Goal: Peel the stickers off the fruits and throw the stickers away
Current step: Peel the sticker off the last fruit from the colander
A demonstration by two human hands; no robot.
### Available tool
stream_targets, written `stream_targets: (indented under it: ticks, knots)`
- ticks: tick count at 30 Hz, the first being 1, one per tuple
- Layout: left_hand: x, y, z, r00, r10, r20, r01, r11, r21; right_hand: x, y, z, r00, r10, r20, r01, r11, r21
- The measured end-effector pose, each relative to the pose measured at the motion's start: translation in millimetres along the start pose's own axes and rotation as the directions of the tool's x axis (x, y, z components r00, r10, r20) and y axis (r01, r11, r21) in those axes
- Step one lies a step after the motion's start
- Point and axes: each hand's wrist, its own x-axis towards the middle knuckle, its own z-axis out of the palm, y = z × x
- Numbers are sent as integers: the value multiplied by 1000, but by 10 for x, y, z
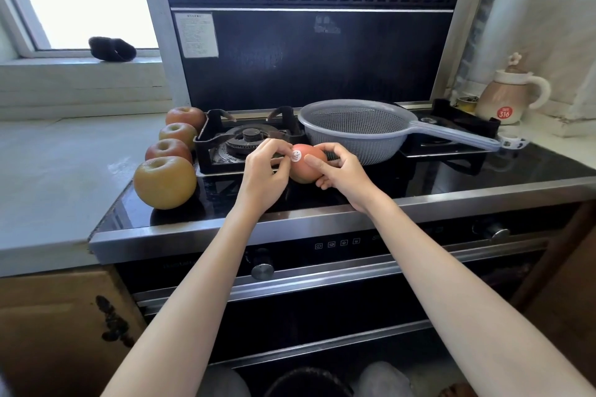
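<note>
A reddish-orange fruit [306, 167] is held above the black stove top, gripped from the right by my right hand [335, 172]. A small round white sticker [296, 156] sits on its upper left side. My left hand [266, 172] has its fingertips pinched at the sticker's edge. Several apples stand in a row at the stove's left edge: a large yellow-green one [165, 182] nearest, then a red one [168, 150], a yellowish one [178, 134] and a red one [185, 116] at the back.
A grey plastic colander [354, 126] with a long handle lies over the right burner. The left burner grate [238, 138] is behind my hands. A beige jug [508, 100] stands at the far right. White counter [48, 171] lies left of the stove.
</note>
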Motion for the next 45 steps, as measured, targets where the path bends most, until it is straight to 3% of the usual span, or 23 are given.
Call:
stream_targets:
  ticks: [37, 45]
  knots:
    - [13, -91, 31, 998, -17, -67, 15, 999, -35, -22, -17, -11, 999, -45, 22, 45, 999, 2]
    - [15, -66, 12, 990, -96, -108, 90, 994, -59, -36, -29, -6, 998, -63, 13, 63, 998, -31]
